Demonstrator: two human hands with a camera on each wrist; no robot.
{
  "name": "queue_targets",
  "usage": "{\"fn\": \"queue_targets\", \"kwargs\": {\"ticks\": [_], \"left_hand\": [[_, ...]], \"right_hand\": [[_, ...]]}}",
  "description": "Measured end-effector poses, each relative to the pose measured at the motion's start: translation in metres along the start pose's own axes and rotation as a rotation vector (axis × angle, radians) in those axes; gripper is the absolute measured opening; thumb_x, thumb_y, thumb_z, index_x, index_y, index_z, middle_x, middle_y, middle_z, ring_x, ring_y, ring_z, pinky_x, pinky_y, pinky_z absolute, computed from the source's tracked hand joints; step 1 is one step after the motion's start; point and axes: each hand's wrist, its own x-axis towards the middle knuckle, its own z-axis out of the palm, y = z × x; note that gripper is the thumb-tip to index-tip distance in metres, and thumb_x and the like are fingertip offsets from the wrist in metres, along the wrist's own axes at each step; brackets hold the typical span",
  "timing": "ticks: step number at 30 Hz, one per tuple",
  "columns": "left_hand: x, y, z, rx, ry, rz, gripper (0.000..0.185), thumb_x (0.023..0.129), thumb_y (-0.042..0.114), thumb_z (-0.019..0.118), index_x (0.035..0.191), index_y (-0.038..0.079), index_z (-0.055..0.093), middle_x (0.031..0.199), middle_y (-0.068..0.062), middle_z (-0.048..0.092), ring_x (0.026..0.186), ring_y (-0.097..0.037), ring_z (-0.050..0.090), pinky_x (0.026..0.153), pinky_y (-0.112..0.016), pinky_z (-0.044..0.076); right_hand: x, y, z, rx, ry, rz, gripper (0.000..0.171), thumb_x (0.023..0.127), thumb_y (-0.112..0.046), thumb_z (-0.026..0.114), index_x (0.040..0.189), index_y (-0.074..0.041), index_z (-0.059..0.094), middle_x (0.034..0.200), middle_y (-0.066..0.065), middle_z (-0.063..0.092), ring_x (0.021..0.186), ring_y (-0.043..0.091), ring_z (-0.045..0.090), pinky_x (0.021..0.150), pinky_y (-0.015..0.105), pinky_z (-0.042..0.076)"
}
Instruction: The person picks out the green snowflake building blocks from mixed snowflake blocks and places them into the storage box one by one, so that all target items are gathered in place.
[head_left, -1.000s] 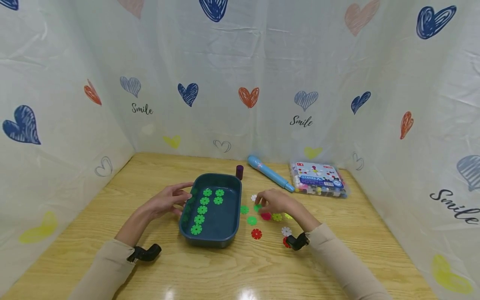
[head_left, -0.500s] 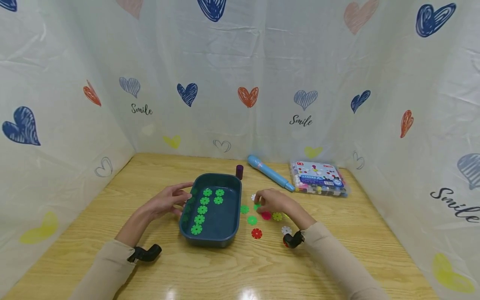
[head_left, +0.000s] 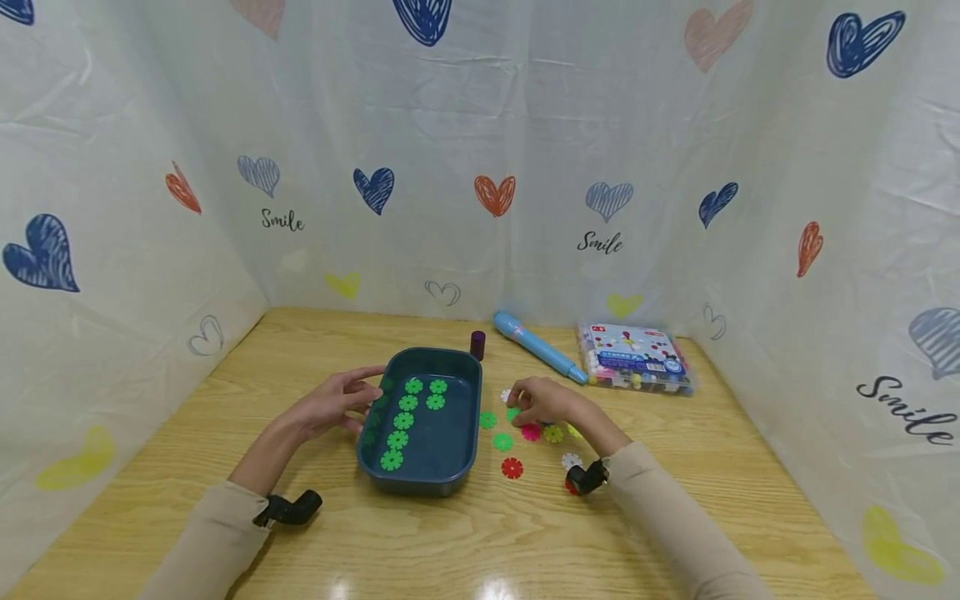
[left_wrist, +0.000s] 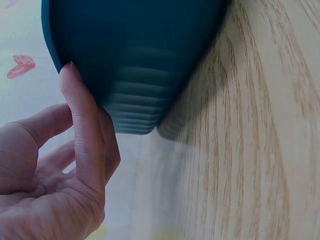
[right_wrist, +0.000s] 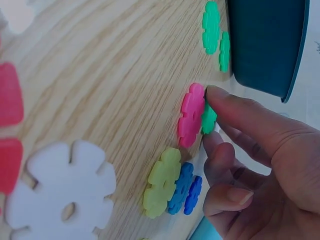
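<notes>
On the wooden table [head_left: 675, 433] sits the teal tray [head_left: 450, 471], the left hand [head_left: 330, 406] resting relaxed-fingered against its left wall. Just right of the tray, the right hand [head_left: 542, 402] pinches a small green disc [right_wrist: 209, 119] beside a pink disc [right_wrist: 191, 115].

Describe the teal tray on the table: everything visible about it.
The teal tray is a rounded-corner rectangular bin, apparently plastic, with a ribbed outer corner seen by the left wrist camera. It sits flat on the wooden table, open side up. Seven green flower discs lie inside in rows. The left hand touches its left wall; loose discs lie to its right.
</notes>
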Motion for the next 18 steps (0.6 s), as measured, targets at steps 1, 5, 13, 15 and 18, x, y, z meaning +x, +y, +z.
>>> {"fn": "queue_targets", "kwargs": {"ticks": [1, 5, 13, 15, 18], "left_hand": [[-0.0001, 0.0000, 0.0000, 0.000, 0.000, 0.001, 0.065, 0.101, 0.023, 0.055, 0.156, 0.012, 0.023, 0.121, -0.021, 0.060, 0.086, -0.017, 0.064, 0.062, -0.028, 0.059], [-0.0006, 0.0004, -0.0002, -0.003, -0.001, 0.000, 0.065, 0.101, 0.023, 0.055, 0.156, 0.011, 0.022, 0.121, -0.022, 0.059, 0.085, -0.017, 0.064, 0.062, -0.028, 0.059], [-0.0004, 0.0006, -0.0002, -0.011, -0.004, 0.012, 0.065, 0.102, 0.022, 0.055, 0.156, 0.011, 0.022, 0.119, -0.019, 0.060, 0.084, -0.016, 0.064, 0.061, -0.027, 0.058], [-0.0002, 0.0002, -0.0002, -0.012, -0.012, 0.018, 0.065, 0.102, 0.022, 0.054, 0.156, 0.010, 0.021, 0.116, -0.017, 0.061, 0.084, -0.015, 0.064, 0.061, -0.027, 0.058], [0.0002, -0.0003, 0.0000, -0.014, -0.021, 0.025, 0.065, 0.102, 0.022, 0.054, 0.157, 0.010, 0.021, 0.113, -0.014, 0.062, 0.083, -0.014, 0.064, 0.061, -0.026, 0.058]], "right_hand": [[0.0000, -0.0001, 0.0001, -0.002, 0.001, -0.003, 0.023, 0.085, -0.014, 0.076, 0.105, -0.009, 0.067, 0.081, 0.003, 0.062, 0.063, 0.011, 0.052, 0.060, 0.024, 0.046], [-0.0003, 0.0004, 0.0007, -0.019, 0.013, -0.029, 0.022, 0.085, -0.014, 0.077, 0.105, -0.009, 0.069, 0.081, 0.003, 0.063, 0.065, 0.011, 0.052, 0.062, 0.025, 0.046], [-0.0021, 0.0033, 0.0010, -0.052, 0.047, -0.100, 0.019, 0.085, -0.018, 0.078, 0.101, -0.013, 0.069, 0.085, 0.001, 0.068, 0.068, 0.011, 0.058, 0.063, 0.025, 0.050], [-0.0027, 0.0046, 0.0006, -0.058, 0.045, -0.116, 0.019, 0.084, -0.018, 0.078, 0.101, -0.013, 0.070, 0.083, 0.000, 0.069, 0.066, 0.011, 0.059, 0.061, 0.025, 0.050], [-0.0038, 0.0071, -0.0017, -0.045, 0.034, -0.180, 0.014, 0.087, -0.013, 0.075, 0.100, -0.010, 0.071, 0.081, 0.004, 0.070, 0.060, 0.013, 0.061, 0.057, 0.025, 0.052]]}}
